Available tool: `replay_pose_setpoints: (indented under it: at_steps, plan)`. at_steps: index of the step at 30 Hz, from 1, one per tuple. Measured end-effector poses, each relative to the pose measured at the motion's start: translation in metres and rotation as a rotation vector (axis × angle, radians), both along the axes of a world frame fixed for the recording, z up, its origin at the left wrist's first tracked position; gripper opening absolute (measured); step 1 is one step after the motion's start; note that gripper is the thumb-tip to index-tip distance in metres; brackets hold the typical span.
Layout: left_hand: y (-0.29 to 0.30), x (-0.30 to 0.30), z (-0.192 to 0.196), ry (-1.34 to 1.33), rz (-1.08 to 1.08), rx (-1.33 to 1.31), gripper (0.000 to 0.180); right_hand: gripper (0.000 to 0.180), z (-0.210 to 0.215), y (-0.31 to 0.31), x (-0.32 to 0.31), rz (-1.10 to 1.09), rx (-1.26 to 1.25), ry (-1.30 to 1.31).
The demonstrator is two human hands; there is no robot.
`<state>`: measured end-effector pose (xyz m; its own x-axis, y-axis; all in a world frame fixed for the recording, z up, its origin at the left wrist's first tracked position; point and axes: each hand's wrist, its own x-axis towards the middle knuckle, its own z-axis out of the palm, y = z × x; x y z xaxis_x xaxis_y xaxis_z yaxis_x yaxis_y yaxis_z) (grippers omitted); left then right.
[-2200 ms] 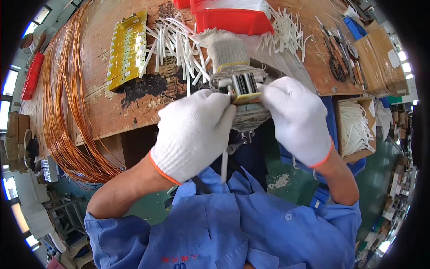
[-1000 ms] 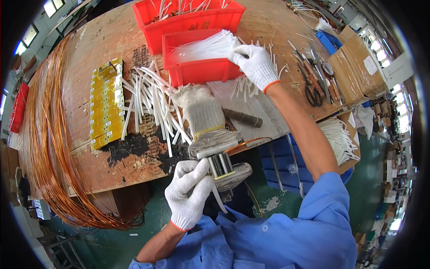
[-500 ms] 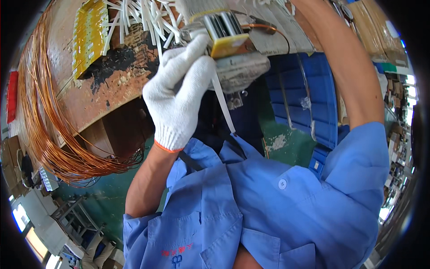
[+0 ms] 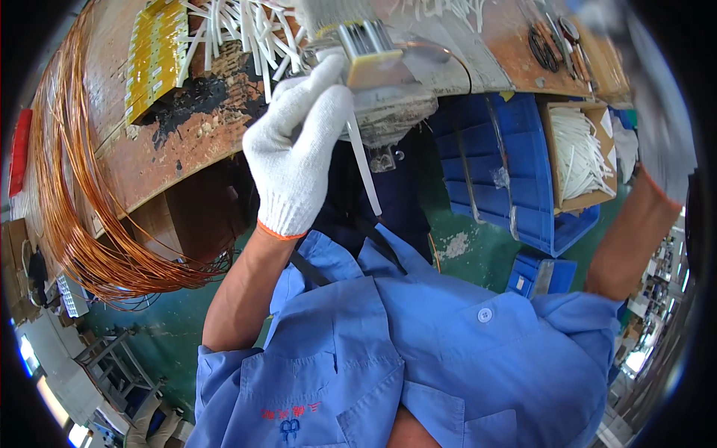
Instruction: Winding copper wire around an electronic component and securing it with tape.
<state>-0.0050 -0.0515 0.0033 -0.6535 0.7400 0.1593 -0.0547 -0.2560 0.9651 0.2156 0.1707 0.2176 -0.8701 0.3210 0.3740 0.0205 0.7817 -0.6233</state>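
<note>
My left hand [image 4: 299, 153], in a white knit glove, is closed in a pinch at the near side of a clamped assembly with metal rods [image 4: 366, 39] and a yellowish plate [image 4: 373, 67]. A narrow white tube [image 4: 364, 170] hangs down from its fingertips. Copper wire [image 4: 448, 51] runs off the assembly to the right. At the far right my gloved right hand [image 4: 661, 123] is raised beside the bench, smeared by motion; its fingers cannot be made out.
Loose white tubes [image 4: 250, 33] and a yellow slotted piece [image 4: 155, 63] lie on the worn bench. A copper wire coil [image 4: 112, 254] hangs at the left edge. To the right are scissors [image 4: 544, 48], a blue crate [image 4: 478, 175] and a carton of white tubes [image 4: 579, 153].
My right arm has swung from the bench's far side out to the right and nearer me, uncovering the scissors and the carton. The left hand holds nearly the same place.
</note>
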Motion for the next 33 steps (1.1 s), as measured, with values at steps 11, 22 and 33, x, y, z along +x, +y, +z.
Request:
replay_pose_setpoints:
  at_steps: [11, 22, 33]
  plan:
    - [0.003, 0.000, -0.017, 0.120, -0.037, 0.021, 0.071, 0.061, -0.046, -0.065, -0.085, 0.038, 0.239, -0.082]
    - [0.015, 0.023, -0.015, 0.147, 0.177, -0.006, 0.053, 0.070, -0.072, -0.069, -0.085, 0.028, 0.610, -0.104]
    - [0.025, 0.027, -0.022, 0.051, 0.209, 0.070, 0.045, 0.015, -0.143, -0.047, -0.012, -0.080, 0.475, -0.236]
